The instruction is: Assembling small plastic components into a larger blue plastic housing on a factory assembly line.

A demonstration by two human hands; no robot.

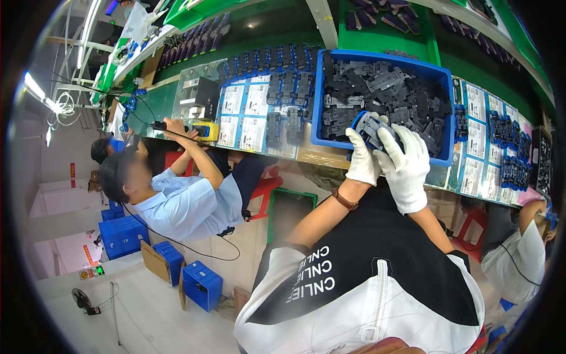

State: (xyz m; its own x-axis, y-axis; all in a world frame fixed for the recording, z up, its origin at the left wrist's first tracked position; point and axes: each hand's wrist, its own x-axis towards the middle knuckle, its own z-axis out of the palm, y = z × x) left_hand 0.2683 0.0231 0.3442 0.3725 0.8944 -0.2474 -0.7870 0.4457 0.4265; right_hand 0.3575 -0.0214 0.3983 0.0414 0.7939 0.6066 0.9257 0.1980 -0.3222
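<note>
Both my hands wear white gloves and are together over the near edge of a blue plastic bin. Between them is a toy car with a blue body and a dark grey chassis facing up. My left hand grips its near left side, with thumb and fingers partly hidden. My right hand lies over its right side, fingers bent onto it. Inside the bin, beyond the car, is a heap of loose dark grey plastic chassis parts.
Left of the bin, rows of chassis pieces stand on printed sheets. Blue car pieces line the bench at right. A person in light blue works at left beside a yellow-black device; another person sits at right.
</note>
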